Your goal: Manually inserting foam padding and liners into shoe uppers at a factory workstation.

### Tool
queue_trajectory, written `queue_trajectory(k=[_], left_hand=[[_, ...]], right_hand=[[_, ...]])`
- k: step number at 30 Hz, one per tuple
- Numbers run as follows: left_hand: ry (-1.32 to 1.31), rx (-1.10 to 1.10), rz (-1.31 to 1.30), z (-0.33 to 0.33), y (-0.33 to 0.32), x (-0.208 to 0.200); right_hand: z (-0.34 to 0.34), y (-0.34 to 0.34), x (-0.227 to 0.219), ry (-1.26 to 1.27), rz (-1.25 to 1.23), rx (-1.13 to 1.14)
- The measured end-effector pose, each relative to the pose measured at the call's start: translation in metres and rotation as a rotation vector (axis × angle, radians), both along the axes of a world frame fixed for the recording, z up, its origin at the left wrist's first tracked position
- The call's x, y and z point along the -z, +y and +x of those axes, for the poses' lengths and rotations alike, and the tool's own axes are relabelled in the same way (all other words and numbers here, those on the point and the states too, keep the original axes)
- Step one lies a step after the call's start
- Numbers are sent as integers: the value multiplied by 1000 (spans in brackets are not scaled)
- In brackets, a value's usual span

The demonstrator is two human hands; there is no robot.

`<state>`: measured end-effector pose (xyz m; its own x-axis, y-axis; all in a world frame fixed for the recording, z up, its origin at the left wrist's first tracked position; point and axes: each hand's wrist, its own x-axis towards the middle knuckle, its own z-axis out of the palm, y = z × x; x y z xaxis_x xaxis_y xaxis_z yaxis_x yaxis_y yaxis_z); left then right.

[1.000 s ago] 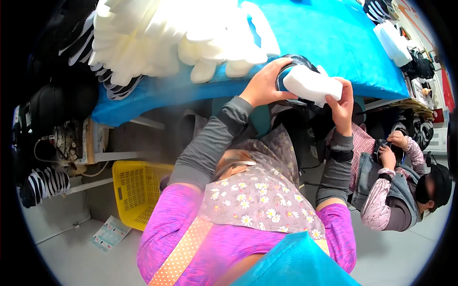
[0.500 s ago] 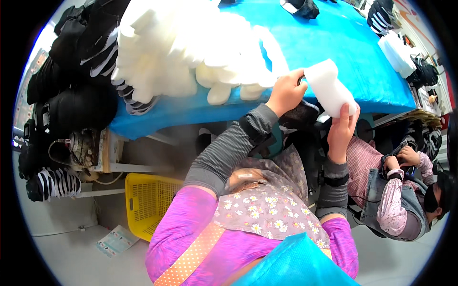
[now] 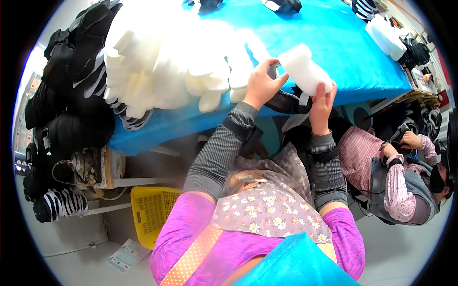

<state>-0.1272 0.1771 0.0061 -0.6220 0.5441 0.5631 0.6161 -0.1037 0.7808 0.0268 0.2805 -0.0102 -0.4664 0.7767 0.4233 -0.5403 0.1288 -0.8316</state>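
Note:
My right hand (image 3: 323,108) grips the lower end of a white foam insole (image 3: 304,69), its fingers wrapped over the near edge. The insole is tilted above the front edge of the blue-covered table (image 3: 343,52). At its upper left end, my left hand (image 3: 263,85) is closed on a dark edge that seems to belong to a black shoe upper (image 3: 285,102). That upper hangs below the insole, between my hands, with a small white tag on it. Part of it is hidden by the left hand.
White foam insoles (image 3: 148,62) are piled on the table's left, with black shoe uppers (image 3: 62,100) stacked beyond. A yellow crate (image 3: 151,209) stands under the table. At right a co-worker (image 3: 396,176) sits handling something dark. More white pieces (image 3: 385,37) lie at the table's right end.
Both hands have shifted left and slightly up in the picture with the insole. More of the black shoe upper shows below it. The whole view has turned slightly.

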Motion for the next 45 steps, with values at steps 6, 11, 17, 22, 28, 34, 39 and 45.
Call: queue_trajectory(k=[6, 11, 17, 22, 28, 34, 39, 45], left_hand=[[122, 118, -105, 12, -11, 3], [90, 175, -116, 4, -11, 8], [26, 305, -127, -1, -14, 7], [1, 326, -114, -6, -14, 12], [-32, 356, -98, -5, -17, 12], [-115, 375, -100, -8, -15, 8], [-148, 365, -146, -5, -12, 19], [-340, 486, -173, -11, -6, 31]], right_hand=[[9, 12, 11, 52, 14, -30], [20, 14, 21, -4, 300, 45], [35, 20, 31, -32, 368, 32], [35, 17, 28, -45, 504, 0], [38, 21, 41, -46, 396, 89], [35, 19, 47, 328, -90, 109], [33, -11, -8, 184, -225, -397], [19, -8, 1, 97, -226, -417]])
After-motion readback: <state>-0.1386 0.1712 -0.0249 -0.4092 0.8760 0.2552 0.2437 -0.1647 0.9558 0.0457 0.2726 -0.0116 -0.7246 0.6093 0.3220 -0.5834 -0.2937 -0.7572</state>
